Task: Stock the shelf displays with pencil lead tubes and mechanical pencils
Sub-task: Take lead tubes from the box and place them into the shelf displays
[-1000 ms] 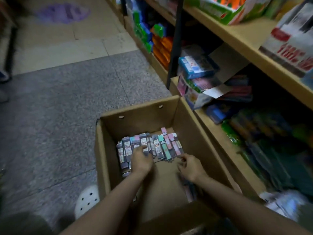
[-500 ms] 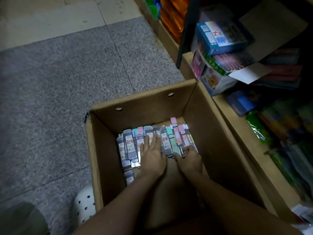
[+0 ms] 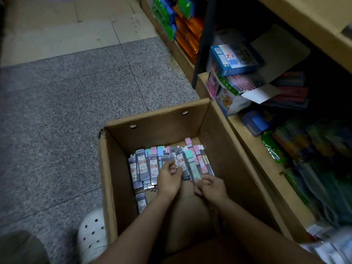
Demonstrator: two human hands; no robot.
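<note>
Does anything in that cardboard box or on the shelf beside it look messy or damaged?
Yes. One grey pencil lead tube lies alone, apart from the row of tubes. The brown cardboard box has a torn far-left corner. On the wooden shelf, the blue carton sits tilted on a leaning stack.

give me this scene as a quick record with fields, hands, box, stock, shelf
setting: shop aisle, speckled floor
box: open cardboard box on the floor beside the shelf
stock: pencil lead tubes lying in a row at the box bottom; one stray tube nearer the person
left hand: left hand pinches a grey tube
right hand: right hand curls round the pastel tubes
shelf: low shelf on the right, already holding mixed packets
</note>
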